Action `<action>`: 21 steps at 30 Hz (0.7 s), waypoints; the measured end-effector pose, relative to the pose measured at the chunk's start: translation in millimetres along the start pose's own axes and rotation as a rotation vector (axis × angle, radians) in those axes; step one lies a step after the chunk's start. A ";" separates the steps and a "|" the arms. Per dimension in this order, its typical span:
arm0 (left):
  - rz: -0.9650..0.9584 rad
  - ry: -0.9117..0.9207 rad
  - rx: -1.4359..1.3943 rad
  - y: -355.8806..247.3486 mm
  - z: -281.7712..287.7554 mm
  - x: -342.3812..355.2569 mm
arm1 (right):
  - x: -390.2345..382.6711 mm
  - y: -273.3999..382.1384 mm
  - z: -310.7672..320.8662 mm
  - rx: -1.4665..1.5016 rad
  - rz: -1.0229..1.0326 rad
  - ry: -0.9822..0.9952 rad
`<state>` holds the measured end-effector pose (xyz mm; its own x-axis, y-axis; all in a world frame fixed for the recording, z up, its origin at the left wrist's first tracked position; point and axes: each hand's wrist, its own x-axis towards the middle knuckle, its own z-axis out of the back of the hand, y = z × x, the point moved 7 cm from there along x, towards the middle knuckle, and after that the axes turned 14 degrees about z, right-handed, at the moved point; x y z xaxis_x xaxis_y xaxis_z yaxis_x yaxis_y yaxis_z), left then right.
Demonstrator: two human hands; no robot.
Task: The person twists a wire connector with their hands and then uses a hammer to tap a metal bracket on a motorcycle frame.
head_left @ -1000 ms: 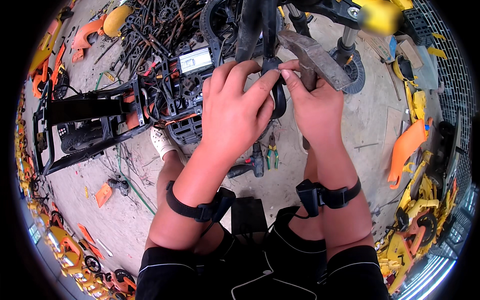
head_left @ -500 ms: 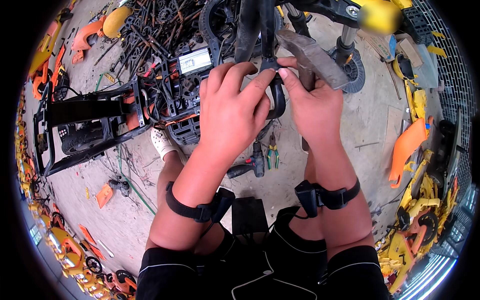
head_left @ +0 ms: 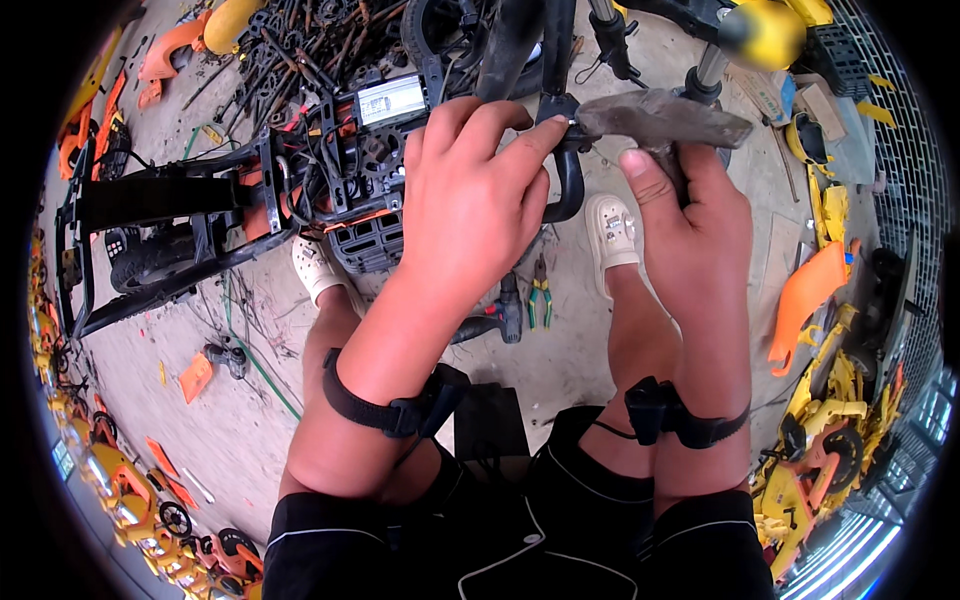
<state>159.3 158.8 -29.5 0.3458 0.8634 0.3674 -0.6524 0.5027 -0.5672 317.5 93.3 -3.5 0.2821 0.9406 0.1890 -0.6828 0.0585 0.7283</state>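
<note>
A hammer with a worn grey metal head [head_left: 665,118] is in my right hand [head_left: 700,230], fingers closed round the handle just below the head. One end of the head meets or nearly meets a joint on the black metal tube frame [head_left: 567,185]. My left hand [head_left: 475,200] is at the left side of that joint, fingers curled and the index fingertip against it. Whatever those fingers pinch is too small or hidden to make out. Left of my hand lies the stripped vehicle chassis [head_left: 160,200], with a silver label-bearing box [head_left: 390,100] on it.
Between my feet a dark cordless drill [head_left: 509,310] and green-handled pliers [head_left: 541,295] lie on the concrete floor. Rusty metal parts [head_left: 320,50] are heaped at the far left. An orange panel [head_left: 810,300] and yellow plastic parts [head_left: 830,420] lie along the right.
My right hand has moved right, away from my left fingers, and the hammer head has swung from a steep tilt to nearly level. My left hand stays by the joint.
</note>
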 end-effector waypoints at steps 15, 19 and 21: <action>0.018 0.003 -0.003 -0.6 -1.1 -2.0 | -3.0 7.8 -11.2 -0.035 -0.020 -0.157; 0.028 0.002 -0.005 -0.2 -0.9 -2.0 | -0.5 9.7 -7.9 0.000 0.017 -0.196; 0.023 -0.006 -0.014 -0.9 0.0 -2.0 | -0.1 11.4 -7.0 0.020 0.047 -0.235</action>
<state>159.2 156.6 -29.7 0.3264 0.8745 0.3586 -0.6505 0.4831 -0.5860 304.9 96.3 0.1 0.4013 0.8383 0.3690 -0.6857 0.0078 0.7278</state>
